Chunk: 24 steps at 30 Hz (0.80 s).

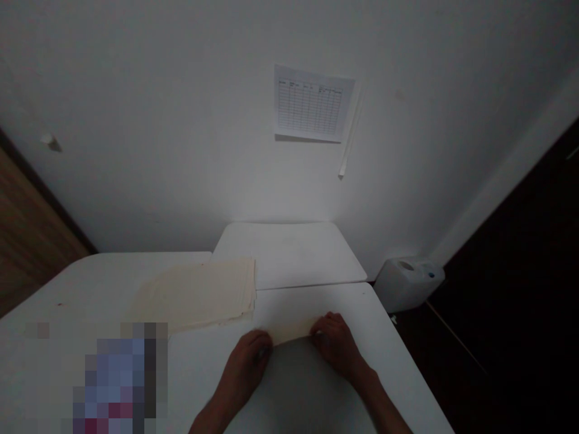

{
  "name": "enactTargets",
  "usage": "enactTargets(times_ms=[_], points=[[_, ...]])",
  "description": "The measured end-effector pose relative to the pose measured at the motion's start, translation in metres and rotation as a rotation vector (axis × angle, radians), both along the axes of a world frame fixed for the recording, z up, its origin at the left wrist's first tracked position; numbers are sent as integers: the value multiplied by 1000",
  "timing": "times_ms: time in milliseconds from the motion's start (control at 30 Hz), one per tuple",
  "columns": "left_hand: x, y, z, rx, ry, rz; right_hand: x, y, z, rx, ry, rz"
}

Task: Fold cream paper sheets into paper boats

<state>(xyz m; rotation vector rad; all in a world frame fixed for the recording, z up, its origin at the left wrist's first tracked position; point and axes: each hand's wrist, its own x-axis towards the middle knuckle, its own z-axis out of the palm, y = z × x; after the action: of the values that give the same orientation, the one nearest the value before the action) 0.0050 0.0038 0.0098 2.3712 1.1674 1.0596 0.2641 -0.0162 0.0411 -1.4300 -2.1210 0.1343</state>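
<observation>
Between my two hands a narrow strip of beige paper [292, 331] spans above the white table. My left hand [251, 358] is closed on its left end, fingers curled. At the right end, my right hand [332, 340] pinches it in the same way. The strip looks folded or rolled, but I cannot tell which. To the left of my left hand lies a stack of beige paper sheets [203, 292], flat with slightly uneven edges.
White tables [289, 256] stand together against the wall. A printed chart [312, 105] hangs on the wall beside a thin white strip [350, 138]. A white plastic container [407, 286] stands on the floor at right. A blurred-out patch [117, 374] covers the lower left.
</observation>
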Motion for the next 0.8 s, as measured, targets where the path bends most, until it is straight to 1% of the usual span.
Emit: enactTargets(times_ms=[100,233,333,433,533,633,733,800], points=[[-4,-3,2,37,20,-42,3,-4,-6,13,-45,27],[-8,-9,6,73,148,-102,6,-9,-13,24,-128,33],[-12,-13,4,114,244,-129,7,-12,-12,6,-161,29],[-16,-15,-1,184,307,-129,6,-17,-5,-26,-157,27],[-18,-15,-3,201,350,-150,-3,-23,0,-37,-158,-4],[-17,-17,0,175,359,-162,-17,-26,-2,-18,-158,-32],[-13,-19,5,153,332,-159,-32,-27,-8,-20,-113,22],[-10,-20,11,98,307,-160,-39,-26,-12,-29,-76,66]])
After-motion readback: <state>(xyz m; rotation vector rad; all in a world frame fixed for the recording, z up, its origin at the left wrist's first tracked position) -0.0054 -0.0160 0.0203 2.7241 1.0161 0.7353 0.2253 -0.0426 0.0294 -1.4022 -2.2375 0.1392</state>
